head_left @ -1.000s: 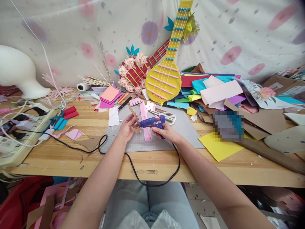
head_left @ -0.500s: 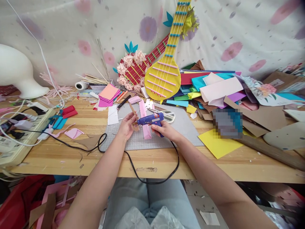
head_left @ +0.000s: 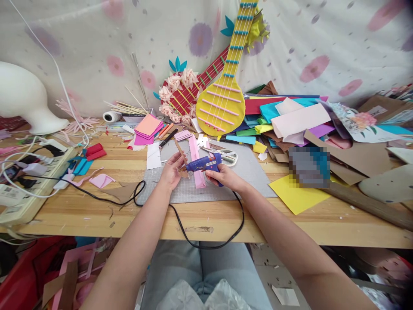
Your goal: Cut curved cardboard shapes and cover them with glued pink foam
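My right hand (head_left: 222,177) grips a blue glue gun (head_left: 204,164) over the grey cutting mat (head_left: 248,181), its nozzle pointing left. The nozzle meets a small brown cardboard piece (head_left: 181,158) pinched in my left hand (head_left: 172,171). A pink paper strip (head_left: 195,159) lies on the mat under the gun. The gun's black cord (head_left: 206,245) loops off the table's front edge and runs left to a power strip (head_left: 35,181).
Scissors (head_left: 226,156) lie on the mat behind the gun. Two paper guitars (head_left: 222,103) lean on the back cloth. A heap of coloured paper and cardboard (head_left: 300,125) fills the right side, with a yellow sheet (head_left: 298,196) in front. Pink scraps (head_left: 100,180) and a white foam form (head_left: 22,99) sit left.
Both hands stay together on the mat; the glue gun's nozzle has shifted slightly against the cardboard piece. The view moved a little.
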{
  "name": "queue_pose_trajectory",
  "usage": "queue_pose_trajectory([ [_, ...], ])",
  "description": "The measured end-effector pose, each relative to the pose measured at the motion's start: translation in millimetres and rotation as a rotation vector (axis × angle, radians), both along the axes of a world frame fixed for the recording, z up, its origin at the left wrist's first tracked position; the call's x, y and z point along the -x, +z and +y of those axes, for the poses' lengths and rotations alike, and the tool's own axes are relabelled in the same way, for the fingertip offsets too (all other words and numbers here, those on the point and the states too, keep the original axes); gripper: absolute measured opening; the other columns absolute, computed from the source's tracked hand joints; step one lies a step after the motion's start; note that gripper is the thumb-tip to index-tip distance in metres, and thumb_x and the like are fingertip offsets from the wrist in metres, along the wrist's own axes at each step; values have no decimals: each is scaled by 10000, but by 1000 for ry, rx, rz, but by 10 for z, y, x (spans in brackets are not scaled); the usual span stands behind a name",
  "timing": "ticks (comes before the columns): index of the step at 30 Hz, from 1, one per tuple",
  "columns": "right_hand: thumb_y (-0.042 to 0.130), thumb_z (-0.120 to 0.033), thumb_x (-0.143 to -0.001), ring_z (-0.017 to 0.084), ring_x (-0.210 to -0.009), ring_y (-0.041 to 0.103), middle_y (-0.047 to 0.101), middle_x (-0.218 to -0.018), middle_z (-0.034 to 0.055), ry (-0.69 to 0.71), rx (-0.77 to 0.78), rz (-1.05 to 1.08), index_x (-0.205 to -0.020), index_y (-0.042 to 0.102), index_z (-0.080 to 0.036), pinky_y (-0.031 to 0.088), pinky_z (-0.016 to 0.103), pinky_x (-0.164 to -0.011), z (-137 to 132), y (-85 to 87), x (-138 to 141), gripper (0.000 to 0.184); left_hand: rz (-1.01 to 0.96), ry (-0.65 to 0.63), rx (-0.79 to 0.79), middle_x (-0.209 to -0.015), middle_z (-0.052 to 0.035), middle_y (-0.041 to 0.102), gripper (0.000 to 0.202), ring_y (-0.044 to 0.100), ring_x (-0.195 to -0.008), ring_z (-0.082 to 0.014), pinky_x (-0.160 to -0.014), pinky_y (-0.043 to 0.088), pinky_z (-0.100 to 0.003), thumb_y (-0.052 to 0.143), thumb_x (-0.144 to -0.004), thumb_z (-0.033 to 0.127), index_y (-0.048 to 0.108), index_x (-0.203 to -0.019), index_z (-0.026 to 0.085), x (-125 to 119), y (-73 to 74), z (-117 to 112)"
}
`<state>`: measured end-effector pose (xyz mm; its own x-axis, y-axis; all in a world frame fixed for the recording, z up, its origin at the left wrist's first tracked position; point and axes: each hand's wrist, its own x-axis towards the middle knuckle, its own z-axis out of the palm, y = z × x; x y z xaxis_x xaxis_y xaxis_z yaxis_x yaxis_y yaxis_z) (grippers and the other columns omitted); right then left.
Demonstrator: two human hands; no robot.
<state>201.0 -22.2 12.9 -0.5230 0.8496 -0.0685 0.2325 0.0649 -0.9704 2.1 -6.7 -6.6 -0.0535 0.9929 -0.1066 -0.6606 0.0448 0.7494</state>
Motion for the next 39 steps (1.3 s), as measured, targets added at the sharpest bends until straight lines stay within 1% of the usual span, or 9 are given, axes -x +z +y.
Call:
queue_pose_trajectory([
  [10,529,-604,-748,64,-438,371,442,-469,-49,71,-39,-11,-653,458,-167,291,221,-445,21,-21,-27,453,0,-1,-13,-716,28,665,286,607,-636,-70,-558,452,-186,770,-571,133,673,-839,164,13,-5,25],
  [20,552,-603,-733,67,-431,383,455,-470,-41,34,-25,14,-632,455,-173,287,223,-434,9,-3,-16,452,9,12,7,-718,29,666,295,599,-636,-70,-582,456,-191,781,-549,128,678,-823,165,-5,9,6],
  [25,552,-616,-725,68,-437,389,459,-475,-40,11,-26,17,-631,450,-175,295,226,-441,17,-8,-10,462,31,-9,-5,-724,21,665,281,600,-639,-75,-603,456,-200,768,-578,140,672,-840,175,-5,-2,7],
  [31,547,-633,-711,61,-425,374,447,-461,-51,-6,-32,19,-632,443,-176,288,225,-437,32,-9,-3,476,54,-26,-14,-728,17,664,275,600,-632,-77,-545,430,-186,765,-590,158,667,-846,178,-11,-10,6],
  [37,552,-636,-708,67,-431,383,454,-469,-42,-18,-37,27,-623,441,-180,290,229,-439,29,-5,0,478,38,-33,-16,-729,14,664,292,599,-619,-75,-497,406,-181,774,-575,157,668,-847,162,-12,-9,7],
  [39,553,-633,-709,69,-432,385,458,-471,-40,-22,-36,22,-624,441,-181,292,231,-440,27,-3,-4,474,41,-34,-11,-730,14,665,283,601,-619,-74,-503,410,-183,768,-585,155,665,-849,164,-8,-12,8],
])
